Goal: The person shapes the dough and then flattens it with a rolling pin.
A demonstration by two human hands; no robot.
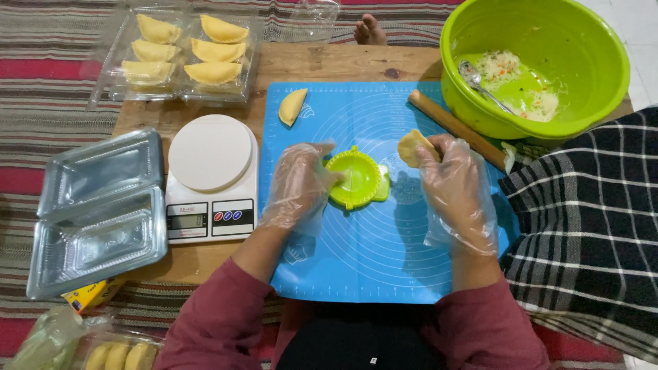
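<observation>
Left hand steadies green mould; right hand apparently pinches dough.

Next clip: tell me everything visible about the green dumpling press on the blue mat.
The press is a round, lime-green mould that looks like plastic, with a scalloped rim and a small tab at its top edge. It lies open and flat, hollow side up and apparently empty, near the middle of the blue mat. The gloved left hand rests on its left edge. The gloved right hand is apart from it, holding a folded piece of dough just to its right.

scale display unreadable, foot cut off
</observation>
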